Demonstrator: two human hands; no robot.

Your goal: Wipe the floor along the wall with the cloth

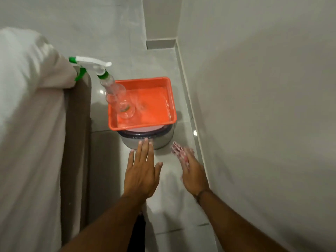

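A red-and-white patterned cloth [179, 151] lies bunched on the grey tiled floor [169, 206], close to the skirting of the white wall [263, 124] on the right. My right hand [193, 174] rests on the cloth, fingers stretched forward over it, motion-blurred. My left hand [142, 169] lies flat on the floor with fingers apart and nothing in it. Its fingertips touch the base of a round metal container [160, 140].
An orange tray [143, 102] holding water sits on the metal container just ahead of my hands. A clear spray bottle [112, 88] with a green-and-white trigger stands in the tray. A bed with white sheet [31, 124] and brown frame lines the left side.
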